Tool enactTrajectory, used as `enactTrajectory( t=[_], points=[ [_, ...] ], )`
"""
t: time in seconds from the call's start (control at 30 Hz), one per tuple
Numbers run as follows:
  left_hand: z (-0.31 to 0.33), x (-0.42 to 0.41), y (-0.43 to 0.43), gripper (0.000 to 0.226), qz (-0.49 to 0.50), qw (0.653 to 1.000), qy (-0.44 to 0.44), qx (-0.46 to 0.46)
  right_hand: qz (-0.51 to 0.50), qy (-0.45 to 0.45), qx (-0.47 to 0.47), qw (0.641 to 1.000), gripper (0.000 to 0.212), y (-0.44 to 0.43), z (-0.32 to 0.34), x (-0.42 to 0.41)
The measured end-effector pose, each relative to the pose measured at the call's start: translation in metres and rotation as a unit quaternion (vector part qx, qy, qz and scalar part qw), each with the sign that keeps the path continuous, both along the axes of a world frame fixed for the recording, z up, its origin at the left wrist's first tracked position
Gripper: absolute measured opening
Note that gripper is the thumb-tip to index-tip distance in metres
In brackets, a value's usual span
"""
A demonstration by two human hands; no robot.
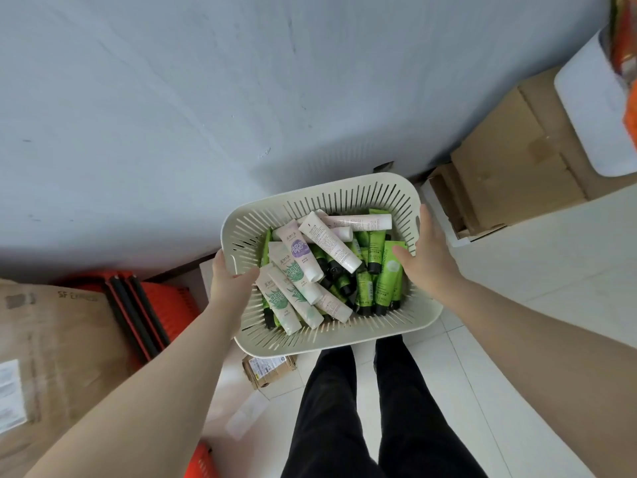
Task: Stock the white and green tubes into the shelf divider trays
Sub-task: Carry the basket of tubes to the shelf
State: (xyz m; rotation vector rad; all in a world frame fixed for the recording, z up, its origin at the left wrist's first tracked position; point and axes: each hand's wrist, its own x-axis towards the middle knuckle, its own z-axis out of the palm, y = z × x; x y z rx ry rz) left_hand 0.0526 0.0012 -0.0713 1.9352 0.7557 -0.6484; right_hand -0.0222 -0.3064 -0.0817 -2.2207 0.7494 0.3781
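Note:
I hold a cream slotted plastic basket (348,198) in front of me, above the floor. My left hand (230,281) grips its left rim, thumb inside the wall. My right hand (425,257) grips the right rim by the handle slot. Inside lie several white tubes (329,246) with green or purple prints, piled over several green tubes with black caps (387,281). No shelf divider trays are in view.
A grey wall (206,98) fills the upper view. Cardboard boxes (510,167) and a white shelf edge (599,105) stand at the right. At left are a large cardboard box (51,339) and stacked red baskets (151,305). My legs (362,408) stand on white floor tiles, with a small parcel (269,369) beside them.

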Motion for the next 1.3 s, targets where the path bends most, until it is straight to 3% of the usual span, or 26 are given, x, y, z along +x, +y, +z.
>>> enactTrajectory(
  t=[0.3, 0.57, 0.9, 1.1, 1.3],
  points=[
    [0.051, -0.006, -0.045, 0.065, -0.151, 0.987, 0.016, -0.049, -0.111, 0.028, 0.019, 0.993, 0.086, -0.009, 0.041, -0.108],
    [0.077, -0.052, -0.156, 0.079, -0.347, 0.936, 0.035, -0.048, -0.314, 0.038, 0.029, 0.948, 0.085, -0.029, 0.069, -0.245],
    [0.094, -0.223, -0.337, 0.071, -0.555, 0.831, -0.017, -0.012, -0.526, 0.001, 0.026, 0.850, 0.082, -0.070, 0.083, -0.474],
    [0.093, -0.351, -0.452, 0.071, -0.619, 0.784, 0.047, 0.003, -0.619, 0.022, 0.030, 0.785, 0.079, -0.110, 0.093, -0.612],
    [0.111, -0.489, -0.552, 0.071, -0.690, 0.722, 0.038, -0.043, -0.704, 0.051, -0.004, 0.708, 0.073, -0.150, 0.115, -0.727]
  ],
)
